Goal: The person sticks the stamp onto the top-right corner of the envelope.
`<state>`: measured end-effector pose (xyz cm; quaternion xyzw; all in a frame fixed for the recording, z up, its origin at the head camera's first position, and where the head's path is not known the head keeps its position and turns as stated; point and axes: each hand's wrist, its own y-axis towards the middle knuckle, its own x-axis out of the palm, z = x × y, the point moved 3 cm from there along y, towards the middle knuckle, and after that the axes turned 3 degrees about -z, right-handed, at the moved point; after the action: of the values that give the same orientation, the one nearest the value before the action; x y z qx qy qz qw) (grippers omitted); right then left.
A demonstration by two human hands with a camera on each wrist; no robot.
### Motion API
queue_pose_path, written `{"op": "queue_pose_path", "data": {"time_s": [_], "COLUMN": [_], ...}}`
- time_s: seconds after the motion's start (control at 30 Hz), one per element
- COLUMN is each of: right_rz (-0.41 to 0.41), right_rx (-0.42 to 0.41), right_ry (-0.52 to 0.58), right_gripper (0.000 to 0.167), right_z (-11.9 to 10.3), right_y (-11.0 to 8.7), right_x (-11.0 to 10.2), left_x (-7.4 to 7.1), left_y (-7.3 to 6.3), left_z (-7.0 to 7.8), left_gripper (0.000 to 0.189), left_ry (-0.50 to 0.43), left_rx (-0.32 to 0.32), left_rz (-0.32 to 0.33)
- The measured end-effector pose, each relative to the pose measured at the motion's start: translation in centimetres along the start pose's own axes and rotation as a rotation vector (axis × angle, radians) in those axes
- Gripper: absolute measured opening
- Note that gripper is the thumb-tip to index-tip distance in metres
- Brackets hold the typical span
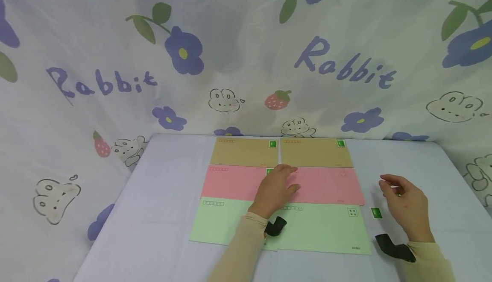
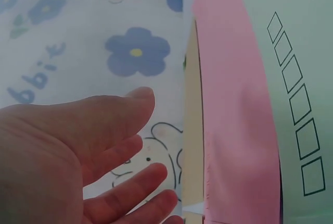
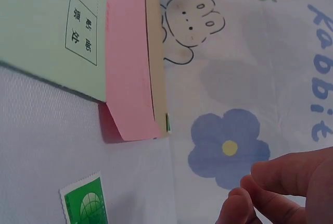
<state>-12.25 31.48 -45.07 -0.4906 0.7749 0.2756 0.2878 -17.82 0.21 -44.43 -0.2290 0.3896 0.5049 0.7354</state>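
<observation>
Your left hand (image 1: 273, 190), fingers loose with nothing visibly gripped, is over the pink envelopes (image 1: 326, 183); a dragging sleeve (image 1: 236, 252) could skew the green envelopes (image 1: 323, 233) at its six o'clock. Your right hand (image 1: 409, 209) has fingertips close together; whether they pinch anything, I can't tell. A low sweep could nudge the loose stamp (image 1: 376, 212) on the worktop (image 1: 153, 213), at its nine o'clock.
</observation>
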Motion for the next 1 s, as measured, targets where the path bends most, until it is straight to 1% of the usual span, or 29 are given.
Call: {"op": "queue_pose_path", "data": {"time_s": [0.17, 0.43, 0.67, 0.87, 1.0], "right_rz": [0.005, -0.033, -0.072, -0.12, -0.115], "right_rx": [0.002, 0.044, 0.069, 0.088, 0.08], "right_ry": [-0.003, -0.015, -0.013, -0.033, -0.055], "right_gripper": [0.031, 0.036, 0.042, 0.048, 0.047], "right_z": [0.4, 1.2, 1.9, 2.9, 3.3], "right_y": [0.1, 0.2, 0.4, 0.7, 0.7], "right_x": [-0.2, -0.4, -0.6, -0.8, -0.8], "left_x": [0.1, 0.3, 0.5, 1.0, 1.2], "left_y": [0.1, 0.1, 0.2, 0.4, 0.5], "left_z": [0.2, 0.4, 0.1, -0.2, -0.3], "left_gripper": [0.045, 0.045, 0.044, 0.046, 0.045], "left_ry": [0.007, 0.019, 0.043, 0.038, 0.041], "left_rx": [-0.011, -0.015, -0.007, -0.004, -0.01], "left_rz": [-0.003, -0.024, -0.03, -0.036, -0.04]}}
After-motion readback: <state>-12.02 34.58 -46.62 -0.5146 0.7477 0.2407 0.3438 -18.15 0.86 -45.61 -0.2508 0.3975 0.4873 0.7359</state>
